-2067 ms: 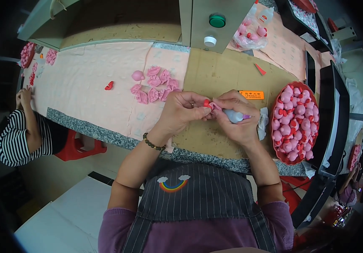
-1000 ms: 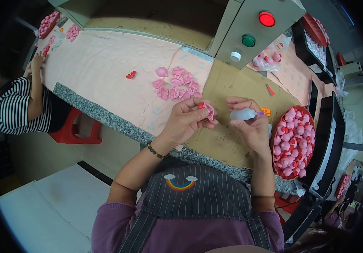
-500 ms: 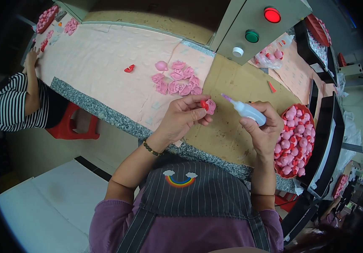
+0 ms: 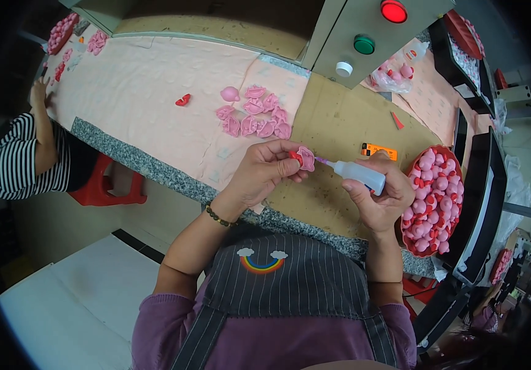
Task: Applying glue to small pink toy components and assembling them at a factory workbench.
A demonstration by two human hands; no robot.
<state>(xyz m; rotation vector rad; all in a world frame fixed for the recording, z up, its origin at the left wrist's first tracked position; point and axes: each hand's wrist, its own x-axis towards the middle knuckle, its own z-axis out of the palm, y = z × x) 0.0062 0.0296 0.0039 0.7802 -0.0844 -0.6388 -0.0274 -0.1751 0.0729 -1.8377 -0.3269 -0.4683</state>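
Observation:
My left hand (image 4: 271, 169) pinches a small pink and red plastic piece (image 4: 305, 158) between thumb and fingers, with its hollow pink side turned to the right. In my right hand (image 4: 383, 194) lies a squeeze bottle (image 4: 361, 176) of pale, see-through plastic, held nearly level. Its thin purple tip (image 4: 322, 160) points left and is at or very near the pink side of the piece; whether they touch I cannot tell. Beyond my left hand, several hollow pink pieces (image 4: 266, 127) lie grouped on the pink cloth, beside one rounded pink piece (image 4: 230, 94). A red piece (image 4: 183, 100) lies apart to the left.
A red basket (image 4: 404, 241) full of pink and red pieces stands right of my right hand. An orange lighter-like object (image 4: 379, 151) and a red sliver (image 4: 397, 120) lie on the brown board (image 4: 333, 117). A grey control box (image 4: 373, 24) rises behind. Far left sits another person (image 4: 22, 151).
The bottle has come down and left, bringing its tip to the pink piece. The orange object has come into view behind my right hand. My left hand still grips the same piece.

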